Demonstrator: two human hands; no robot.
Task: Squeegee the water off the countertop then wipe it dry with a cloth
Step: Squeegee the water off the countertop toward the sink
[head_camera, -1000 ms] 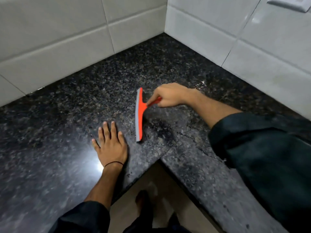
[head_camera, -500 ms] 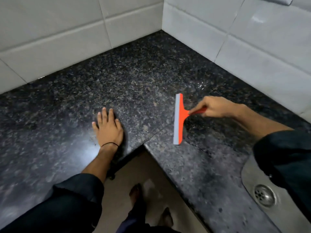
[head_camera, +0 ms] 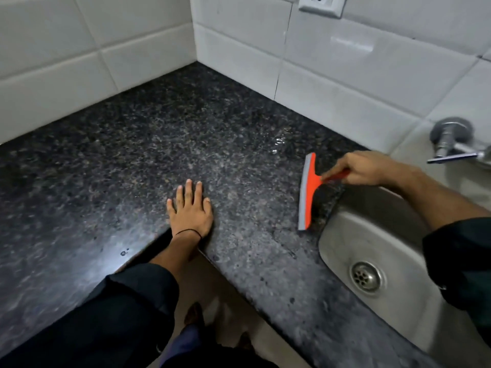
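Note:
An orange squeegee (head_camera: 308,192) with a grey rubber blade stands on the dark speckled granite countertop (head_camera: 148,144), right beside the left rim of the steel sink (head_camera: 345,243). My right hand (head_camera: 364,171) is shut on its red handle, reaching in over the sink. My left hand (head_camera: 191,208) lies flat on the counter near the inner corner edge, fingers spread, holding nothing. A small patch of water (head_camera: 279,143) glistens near the back wall, above the squeegee. No cloth is in view.
White tiled walls (head_camera: 239,54) meet in a corner behind the L-shaped counter. A wall socket (head_camera: 321,5) sits top right, a metal tap (head_camera: 457,144) above the sink, and the sink drain (head_camera: 366,277) at lower right. The floor and my feet (head_camera: 194,317) show below.
My right hand has drawn the squeegee rightward across the counter to the sink's edge. The view has shifted right, bringing the sink and tap in. My left hand stays flat.

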